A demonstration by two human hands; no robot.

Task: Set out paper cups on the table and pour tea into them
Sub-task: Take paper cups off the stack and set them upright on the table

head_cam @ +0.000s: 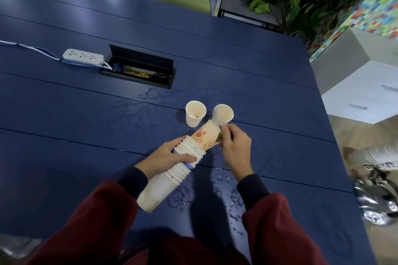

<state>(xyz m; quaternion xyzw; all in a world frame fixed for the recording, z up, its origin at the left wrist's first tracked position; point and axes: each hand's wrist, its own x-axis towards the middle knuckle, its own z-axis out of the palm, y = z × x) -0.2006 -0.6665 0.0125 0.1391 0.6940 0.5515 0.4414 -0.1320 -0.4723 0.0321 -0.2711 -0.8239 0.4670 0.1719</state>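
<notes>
Gripping a stack of paper cups [206,137] round its middle with the left hand [170,157], fingers curled over the ridged rims and thumb along the near side. Lying tilted rather than upright, long axis running from close to the body on the left, out and away to the right, closed bottoms leading toward the right hand [235,146]. Pinching a single loose cup [223,113] low on its wall with that right hand, thumb and forefingers closed on it, just past the far tip of the stack; touching the tip or barely clear of it, hard to tell which. Held tipped, mouth turned back toward the camera, not yet set down. Just left of it, beyond the left hand's fingertips, one standing cup [195,115] upright on the worktop [86,114], something pale at its bottom, too small to name. Between and in front of the two wrists, wet patches [183,197]. Probably the setting-out stage: next, likely turning the loose cup upright and placing it beside the standing cup, a job for the nearer right hand, needing only a short reach forward and a roll of the wrist. No teapot or kettle to be picked out with certainty.
</notes>
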